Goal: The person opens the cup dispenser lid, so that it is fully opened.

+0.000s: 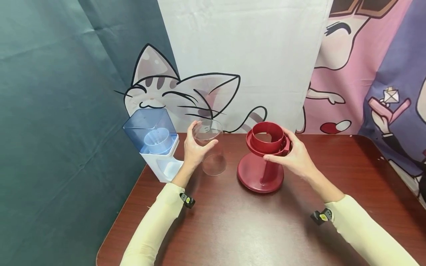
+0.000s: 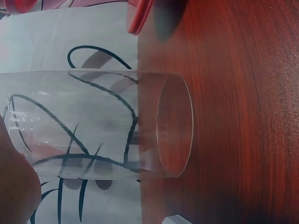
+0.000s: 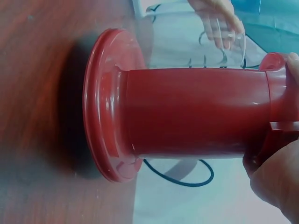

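In the head view, my left hand (image 1: pixel 195 148) grips the upper end of a clear, open-topped cylinder (image 1: pixel 214 166), thumb on the near side. Its lower end shows whole in the left wrist view, where the clear cylinder (image 2: pixel 103 123) lets the backdrop show through. To the right, my right hand (image 1: pixel 297 157) holds the ring-shaped top of a red stand (image 1: pixel 259 177), fingers behind and thumb in front. A thick column joins that ring to a round base, as the right wrist view shows on the red stand (image 3: pixel 196 112). Whether either thing touches the table I cannot tell.
Left of the cylinder stands a white dispenser-like unit (image 1: pixel 156 168) with a translucent blue box (image 1: pixel 139 127) on top and a blue cup-shaped part (image 1: pixel 159 141) inside. A printed cloth (image 1: pixel 246 48) hangs behind the brown table (image 1: pixel 226 229).
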The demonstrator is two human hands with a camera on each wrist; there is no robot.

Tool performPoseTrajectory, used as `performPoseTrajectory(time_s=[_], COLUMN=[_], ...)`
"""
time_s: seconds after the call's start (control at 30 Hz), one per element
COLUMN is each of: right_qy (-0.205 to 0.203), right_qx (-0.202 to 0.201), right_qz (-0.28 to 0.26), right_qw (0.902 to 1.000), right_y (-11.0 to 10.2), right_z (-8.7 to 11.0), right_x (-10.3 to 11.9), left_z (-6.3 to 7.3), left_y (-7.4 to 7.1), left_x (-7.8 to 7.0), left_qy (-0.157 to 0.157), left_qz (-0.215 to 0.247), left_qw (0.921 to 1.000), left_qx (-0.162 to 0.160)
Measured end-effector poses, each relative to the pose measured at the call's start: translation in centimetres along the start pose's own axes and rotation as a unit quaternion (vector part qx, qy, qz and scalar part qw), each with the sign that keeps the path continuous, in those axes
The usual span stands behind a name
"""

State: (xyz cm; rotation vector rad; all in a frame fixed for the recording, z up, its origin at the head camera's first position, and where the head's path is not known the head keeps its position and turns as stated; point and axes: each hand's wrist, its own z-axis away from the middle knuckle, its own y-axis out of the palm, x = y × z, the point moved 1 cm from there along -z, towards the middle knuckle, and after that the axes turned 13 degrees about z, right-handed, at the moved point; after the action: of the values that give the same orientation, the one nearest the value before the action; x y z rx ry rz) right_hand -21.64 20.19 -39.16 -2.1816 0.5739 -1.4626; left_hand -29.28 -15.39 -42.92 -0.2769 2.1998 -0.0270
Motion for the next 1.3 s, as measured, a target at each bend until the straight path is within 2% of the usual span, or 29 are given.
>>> performPoseTrajectory(time_s=[0.33, 0.4, 0.63, 0.73, 0.87, 0.93, 1.1, 1.3], right_qy=[0.009, 0.014, 0.03, 0.036, 0.047, 0.05, 0.058, 0.047], right_qx=[-0.01, -0.006, 0.002, 0.001, 0.008, 0.014, 0.029, 0.046], right_qz=[0.004, 0.009, 0.006, -0.002, -0.003, -0.007, -0.035, -0.023], right_qw=[0.9999, 0.9998, 0.9995, 0.9993, 0.9989, 0.9986, 0.9973, 0.9976], right_y=[0.1, 0.2, 0.5, 0.6, 0.8, 0.8, 0.5, 0.4], right_z=[-2.7, -3.2, -4.7, -5.4, -6.1, -6.3, -6.4, -7.4], right_x=[-1.6, -1.9, -3.0, -3.4, -3.8, -3.8, -2.6, -2.9], left_z=[0.1, 0.2, 0.6, 0.4, 0.1, 0.1, 0.1, 0.1], left_y=[0.1, 0.2, 0.3, 0.3, 0.2, 0.1, 0.0, 0.0], left_x=[0.2, -0.3, -3.6, -2.7, -0.5, 0.2, 0.6, 0.5], left_qy=[0.017, 0.024, 0.031, 0.03, 0.03, 0.027, 0.02, 0.024], left_qz=[0.031, 0.036, 0.036, 0.036, 0.03, 0.024, 0.013, 0.006], left_qw=[0.9993, 0.999, 0.9988, 0.9989, 0.9991, 0.9993, 0.9997, 0.9997], left_qx=[-0.009, -0.012, -0.008, -0.008, -0.01, -0.01, -0.006, -0.003])
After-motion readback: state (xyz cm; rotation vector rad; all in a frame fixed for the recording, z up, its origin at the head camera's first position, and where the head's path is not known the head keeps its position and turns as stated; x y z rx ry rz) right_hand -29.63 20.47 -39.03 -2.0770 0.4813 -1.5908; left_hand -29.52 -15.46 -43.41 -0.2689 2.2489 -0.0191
